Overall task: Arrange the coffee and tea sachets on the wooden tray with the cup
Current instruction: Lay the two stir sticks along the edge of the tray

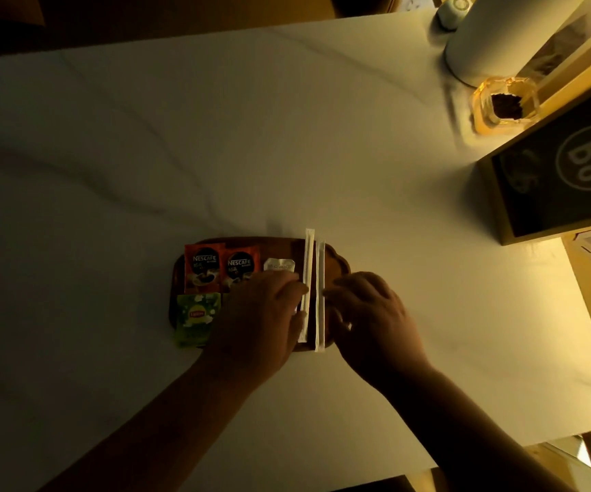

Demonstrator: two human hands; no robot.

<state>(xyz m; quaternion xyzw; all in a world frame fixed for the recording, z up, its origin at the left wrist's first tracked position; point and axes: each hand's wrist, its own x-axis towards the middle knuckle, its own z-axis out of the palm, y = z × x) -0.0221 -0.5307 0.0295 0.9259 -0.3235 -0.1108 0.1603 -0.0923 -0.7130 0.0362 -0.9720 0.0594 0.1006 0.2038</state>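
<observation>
A dark wooden tray lies on the white table near me. On its left part lie two red Nescafe coffee sachets side by side, a green Lipton tea sachet below them, and a small white sachet. Two long white paper-wrapped sticks lie upright across the tray's right part. My left hand rests on the tray with fingertips touching the left stick. My right hand touches the right stick from the right. No cup is visible.
At the far right stand a black box marked B8, a clear amber glass holder with dark contents, a tall white cylinder and a small white round object. The table's right edge runs past the box.
</observation>
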